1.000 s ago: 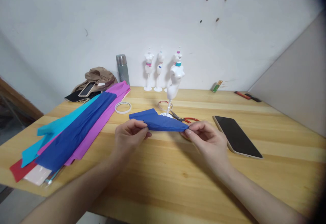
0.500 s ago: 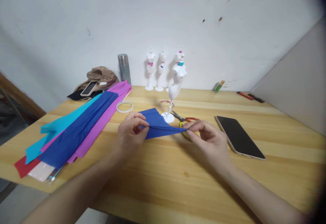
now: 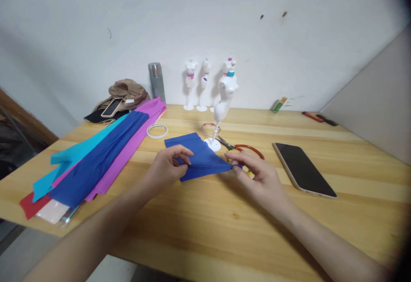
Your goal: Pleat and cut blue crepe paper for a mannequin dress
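Observation:
A piece of blue paper or thin cloth (image 3: 202, 151) is stretched between my hands, low over the table, with a fold running along its near side. My left hand (image 3: 171, 162) pinches the fold near its middle. At the narrow right tip, my right hand (image 3: 253, 173) pinches the same sheet between thumb and fingers. Just behind stands a small white mannequin (image 3: 224, 98) with a teal band at its neck. Red-handled scissors (image 3: 248, 148) lie beyond my right hand, which partly hides them and something yellow.
Blue, turquoise and magenta sheets (image 3: 102, 160) are piled at left. A white tape roll (image 3: 157, 131) lies near them. Smaller mannequins (image 3: 190, 83), a thermos (image 3: 156, 83) and a green tube (image 3: 280, 104) stand by the wall. A large phone (image 3: 303, 168) lies at right.
My left hand has shifted slightly along the blue sheet and its grip looks looser. More of the sheet shows to the left, and the right fingers have opened a little. The view has tilted slightly.

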{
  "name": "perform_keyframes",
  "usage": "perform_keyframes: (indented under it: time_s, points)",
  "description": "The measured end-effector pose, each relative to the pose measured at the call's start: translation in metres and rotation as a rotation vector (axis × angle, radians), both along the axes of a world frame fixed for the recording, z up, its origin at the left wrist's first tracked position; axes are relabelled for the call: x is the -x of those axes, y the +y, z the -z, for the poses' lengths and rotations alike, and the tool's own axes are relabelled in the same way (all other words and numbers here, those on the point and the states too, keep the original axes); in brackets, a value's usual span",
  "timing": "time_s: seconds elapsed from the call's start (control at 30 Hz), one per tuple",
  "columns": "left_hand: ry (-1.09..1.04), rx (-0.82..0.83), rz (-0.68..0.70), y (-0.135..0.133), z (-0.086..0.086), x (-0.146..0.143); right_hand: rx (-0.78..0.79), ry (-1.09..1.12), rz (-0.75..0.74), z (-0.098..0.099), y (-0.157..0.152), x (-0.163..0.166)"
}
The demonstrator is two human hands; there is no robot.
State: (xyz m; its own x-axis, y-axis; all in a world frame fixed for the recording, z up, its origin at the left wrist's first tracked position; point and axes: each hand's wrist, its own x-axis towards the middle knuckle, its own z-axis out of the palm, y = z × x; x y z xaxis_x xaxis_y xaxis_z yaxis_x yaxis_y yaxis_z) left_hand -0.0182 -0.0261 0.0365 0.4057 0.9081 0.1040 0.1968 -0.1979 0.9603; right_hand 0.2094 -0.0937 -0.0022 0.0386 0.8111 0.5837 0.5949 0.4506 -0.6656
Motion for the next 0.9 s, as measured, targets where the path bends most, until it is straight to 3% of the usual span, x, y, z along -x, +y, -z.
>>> perform_keyframes:
  time_s: [0.13, 0.3, 0.47, 0.6, 0.9]
  points:
    - [0.064, 0.014, 0.006, -0.005, 0.009, -0.003, -0.104, -0.214, 0.025, -0.001, 0.002, 0.002]
    - [0.113, -0.060, 0.028, -0.007, 0.013, -0.004, -0.109, -0.217, 0.088, 0.004, 0.004, 0.000]
    - [0.205, -0.166, 0.021, -0.008, 0.010, -0.005, 0.033, -0.035, 0.099, 0.010, 0.007, -0.003]
    - [0.219, -0.156, -0.024, -0.007, 0.011, -0.007, 0.133, 0.164, 0.052, 0.013, 0.008, -0.002]
    - [0.116, 0.196, -0.012, -0.003, 0.009, -0.007, 0.228, 0.551, -0.075, 0.011, 0.007, 0.002]
